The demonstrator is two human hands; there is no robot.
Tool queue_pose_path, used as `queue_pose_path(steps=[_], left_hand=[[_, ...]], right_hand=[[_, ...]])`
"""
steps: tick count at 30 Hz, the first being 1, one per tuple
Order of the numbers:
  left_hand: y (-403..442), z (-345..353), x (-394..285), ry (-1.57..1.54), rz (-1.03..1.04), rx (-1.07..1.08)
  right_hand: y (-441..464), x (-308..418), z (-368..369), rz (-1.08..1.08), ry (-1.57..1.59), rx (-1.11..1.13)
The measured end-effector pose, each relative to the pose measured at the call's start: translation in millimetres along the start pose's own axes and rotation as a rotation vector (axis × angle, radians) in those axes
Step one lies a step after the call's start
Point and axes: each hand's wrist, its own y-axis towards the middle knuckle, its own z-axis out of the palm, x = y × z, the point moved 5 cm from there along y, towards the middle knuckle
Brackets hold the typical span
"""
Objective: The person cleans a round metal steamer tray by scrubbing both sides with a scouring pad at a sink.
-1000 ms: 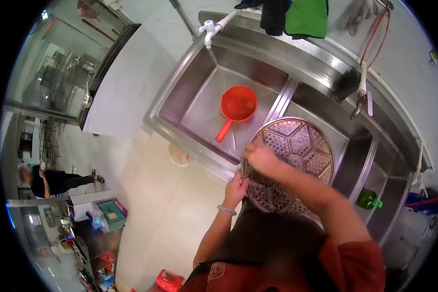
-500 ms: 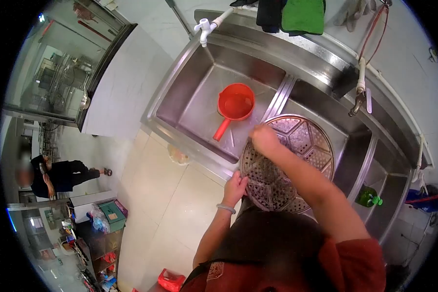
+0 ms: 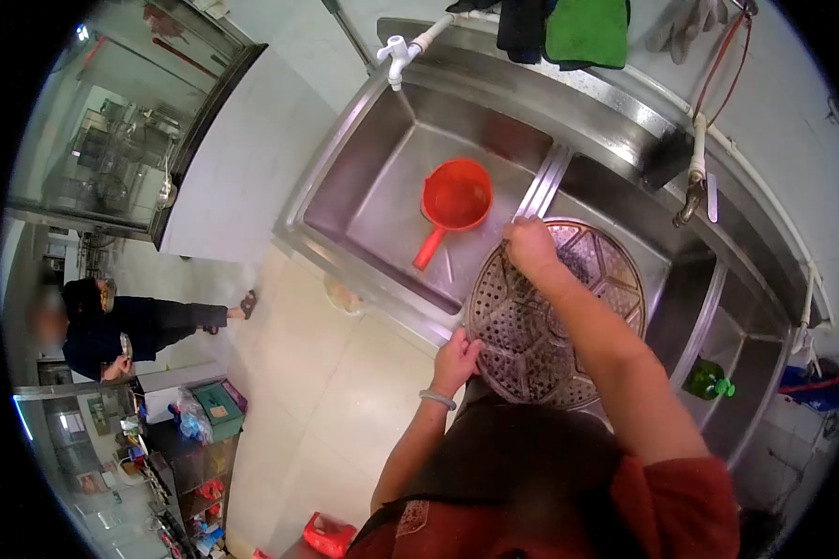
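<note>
A round perforated metal steamer tray (image 3: 517,345) leans over the front edge of the middle sink basin, its surface wet and marked with petal-like segments. My left hand (image 3: 456,361) grips its rim at the left side, with the thumb over the edge. At the tray's upper-left rim is my right hand (image 3: 529,246), with fingers curled closed against the surface; whatever is inside them is hidden. A red plastic ladle (image 3: 456,196) sits in the left basin, its handle pointing toward me.
A white tap (image 3: 396,61) is over the left basin; a metal tap (image 3: 691,196) hangs over the middle one. A green bottle (image 3: 706,380) lies in the right basin. Cloths (image 3: 585,33) hang above. Behind the left wall, another person (image 3: 149,335) stands on the floor.
My right hand has moved up and right along the tray toward its upper rim. My left hand stays on the rim. The other person has shifted a leg and arms.
</note>
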Motion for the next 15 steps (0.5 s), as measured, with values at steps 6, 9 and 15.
queue_pose_path(steps=[6, 9, 15], left_hand=[[0, 3, 9, 0.167, -0.027, 0.022], [-4, -2, -12, 0.076, -0.058, 0.01], [4, 3, 15, 0.136, -0.029, 0.034]], right_hand=[[-56, 79, 19, -0.294, -0.154, 0.183], [-58, 83, 6, -0.234, 0.027, 0.181], [-2, -2, -12, 0.1, -0.041, -0.034]])
